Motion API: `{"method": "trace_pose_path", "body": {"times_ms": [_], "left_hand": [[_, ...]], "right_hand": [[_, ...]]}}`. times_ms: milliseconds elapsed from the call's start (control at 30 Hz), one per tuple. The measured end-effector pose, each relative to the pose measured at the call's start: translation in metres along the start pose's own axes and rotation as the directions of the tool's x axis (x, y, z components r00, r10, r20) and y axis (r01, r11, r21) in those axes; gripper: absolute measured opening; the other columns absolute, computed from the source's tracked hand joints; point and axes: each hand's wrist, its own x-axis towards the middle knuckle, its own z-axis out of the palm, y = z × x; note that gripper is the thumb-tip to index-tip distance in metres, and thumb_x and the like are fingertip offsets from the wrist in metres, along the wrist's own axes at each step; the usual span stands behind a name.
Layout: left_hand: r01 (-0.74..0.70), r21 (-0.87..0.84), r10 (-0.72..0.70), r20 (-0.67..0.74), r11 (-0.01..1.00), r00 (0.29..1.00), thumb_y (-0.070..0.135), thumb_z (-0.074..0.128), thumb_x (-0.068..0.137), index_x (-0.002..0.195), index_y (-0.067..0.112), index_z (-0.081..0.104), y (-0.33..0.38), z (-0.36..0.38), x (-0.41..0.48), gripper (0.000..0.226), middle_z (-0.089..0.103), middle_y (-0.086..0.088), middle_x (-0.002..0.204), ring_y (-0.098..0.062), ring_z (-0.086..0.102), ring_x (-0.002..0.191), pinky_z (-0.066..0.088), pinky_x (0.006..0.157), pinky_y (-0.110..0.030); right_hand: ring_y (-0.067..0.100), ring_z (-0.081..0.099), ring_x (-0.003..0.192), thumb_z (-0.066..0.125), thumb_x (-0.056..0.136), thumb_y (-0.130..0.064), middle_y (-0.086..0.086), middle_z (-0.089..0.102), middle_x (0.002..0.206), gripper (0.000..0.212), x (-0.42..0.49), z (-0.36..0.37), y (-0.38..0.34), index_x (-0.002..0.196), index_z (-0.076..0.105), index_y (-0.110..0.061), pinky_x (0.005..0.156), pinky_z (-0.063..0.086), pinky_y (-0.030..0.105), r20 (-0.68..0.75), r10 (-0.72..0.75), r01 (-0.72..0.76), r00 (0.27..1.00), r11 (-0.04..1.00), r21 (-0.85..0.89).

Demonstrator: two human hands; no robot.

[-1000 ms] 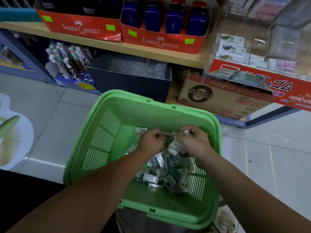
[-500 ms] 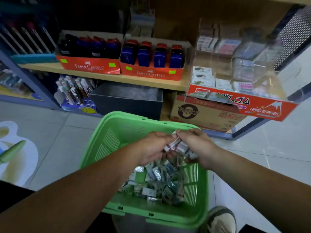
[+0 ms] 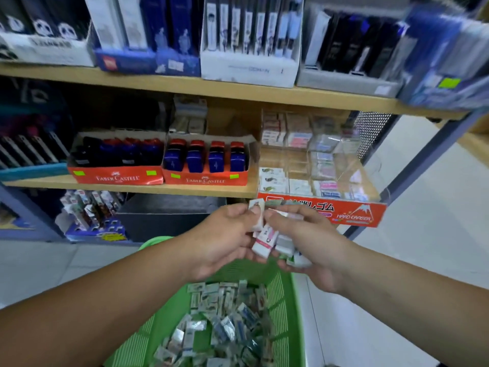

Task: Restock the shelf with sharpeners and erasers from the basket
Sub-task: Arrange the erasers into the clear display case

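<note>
Both hands are raised above the green basket [image 3: 287, 295], just below the middle shelf. My left hand [image 3: 225, 234] pinches a small white eraser [image 3: 258, 215] between thumb and fingers. Cupped beside it, my right hand [image 3: 309, 245] holds a bunch of wrapped erasers [image 3: 275, 243]. Many small wrapped erasers and sharpeners [image 3: 225, 324] lie loose in the basket's bottom. A clear eraser display case [image 3: 317, 165] with a red "Hard Eraser" front [image 3: 352, 213] stands on the shelf just beyond my hands, its compartments partly filled.
Two red Faber-Castell trays [image 3: 206, 176] of blue sharpeners sit left of the case on the wooden shelf [image 3: 132, 188]. A dark bin [image 3: 164, 215] and card displays stand on the floor level. Boxed pens line the upper shelf [image 3: 248, 64]. Pale floor tiles lie to the right.
Both hands have risen out of the basket with erasers, from the pile up to shelf height. The view has tilted up, now showing the upper shelf.
</note>
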Motion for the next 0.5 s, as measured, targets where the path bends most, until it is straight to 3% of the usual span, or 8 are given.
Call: {"method": "trace_pose_path", "body": {"times_ms": [100,200,267,400,500], "left_hand": [[-0.019,-0.092,0.021,0.022,0.996,1.000,0.023,0.045,0.110,0.132,0.009,0.057,0.008,0.006,0.009,0.029,0.075,-0.016,0.117,-0.033,0.073,0.108,0.057,0.098,-0.047],[-0.041,-0.136,0.036,-0.038,0.990,0.999,0.018,0.047,0.109,0.128,0.005,0.057,0.018,0.012,0.021,0.025,0.076,-0.018,0.113,-0.032,0.075,0.102,0.063,0.082,-0.039],[-0.046,-0.165,0.032,-0.087,0.985,0.996,0.018,0.049,0.109,0.127,0.005,0.057,0.024,0.015,0.033,0.024,0.075,-0.019,0.112,-0.035,0.076,0.098,0.064,0.075,-0.043],[-0.022,-0.133,-0.001,-0.169,0.991,0.986,0.021,0.049,0.109,0.127,0.007,0.059,0.040,0.017,0.053,0.024,0.076,-0.020,0.110,-0.040,0.074,0.099,0.060,0.088,-0.056],[-0.001,0.046,0.012,-0.231,0.999,0.973,0.025,0.055,0.107,0.118,0.013,0.065,0.054,0.011,0.061,0.019,0.079,-0.010,0.101,-0.028,0.078,0.089,0.064,0.076,-0.046]], "right_hand": [[0.017,0.073,0.072,0.089,0.080,-0.017,0.002,0.080,0.092,0.046,0.006,-0.011,-0.013,0.120,0.067,-0.023,0.064,0.053,0.035,0.022,-0.055,0.055,0.998,0.998,0.005],[0.018,0.072,0.069,0.089,0.078,-0.007,0.005,0.079,0.091,0.046,0.015,-0.015,-0.023,0.116,0.068,-0.023,0.059,0.054,0.034,0.020,-0.118,0.118,0.993,0.993,-0.001],[0.016,0.073,0.065,0.087,0.080,-0.001,0.008,0.079,0.092,0.042,0.024,-0.013,-0.029,0.111,0.069,-0.023,0.054,0.054,0.032,-0.033,-0.169,0.168,0.985,0.986,-0.007],[0.018,0.071,0.060,0.083,0.081,0.004,0.008,0.078,0.082,0.040,0.047,-0.016,-0.041,0.108,0.068,-0.021,0.046,0.052,0.029,-0.095,-0.225,0.226,0.970,0.974,-0.002],[0.018,0.073,0.063,0.085,0.080,0.002,0.005,0.079,0.082,0.042,0.061,-0.028,-0.053,0.108,0.067,-0.025,0.048,0.052,0.028,-0.117,-0.262,0.264,0.958,0.964,0.000]]}}
